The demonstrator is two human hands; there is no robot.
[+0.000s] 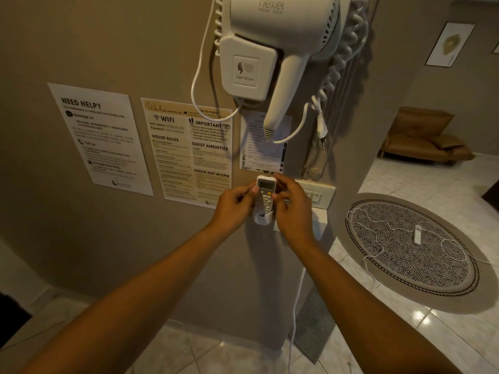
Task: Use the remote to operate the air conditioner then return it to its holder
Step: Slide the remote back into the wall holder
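A white air-conditioner remote (265, 192) with a small grey screen stands upright in a white wall holder (261, 218) on the beige wall. Its lower end sits inside the holder cup. My left hand (234, 204) grips the remote's left side, thumb near the screen. From the right, my right hand (290, 202) holds its other side, with fingers on the top corner and thumb by the buttons. The air conditioner itself is not in view.
A white wall-mounted hair dryer (272, 44) with coiled cord hangs above. Printed notices (186, 149) are stuck to the wall at left. A switch plate (318, 195) sits just right of the holder. A round patterned rug (413, 252) with a white cable lies on the tiled floor.
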